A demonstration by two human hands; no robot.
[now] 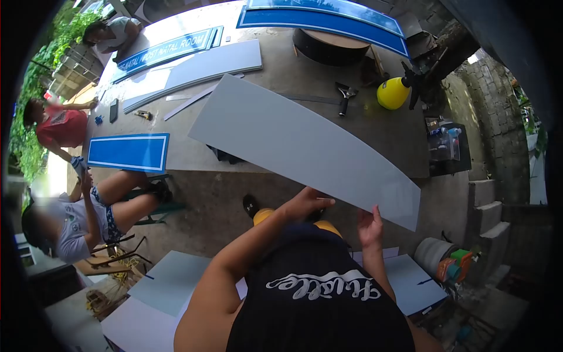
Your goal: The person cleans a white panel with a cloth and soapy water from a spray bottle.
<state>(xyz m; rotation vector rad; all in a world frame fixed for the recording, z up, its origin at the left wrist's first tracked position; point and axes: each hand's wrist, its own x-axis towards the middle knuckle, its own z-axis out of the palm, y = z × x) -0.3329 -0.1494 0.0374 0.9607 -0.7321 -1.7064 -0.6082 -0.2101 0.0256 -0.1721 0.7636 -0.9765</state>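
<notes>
A long light-grey panel (305, 141) is tilted in front of me, its far left end over the worktable and its right end near my body. My left hand (305, 203) is closed on the panel's near edge, with part of its fingers hidden by the panel. Further right along the same edge, my right hand (370, 226) grips the panel, its thumb up against the surface. Some dark thing (223, 154) shows beneath the panel at the table's edge.
On the table (404, 141) are a yellow spray bottle (393, 94), a squeegee-like tool (344, 98), blue signs (128, 152), stacked grey panels (199, 73) and a phone (114, 110). Three people are at the left. Concrete steps (489, 223) stand right; more sheets (164, 281) lie behind me.
</notes>
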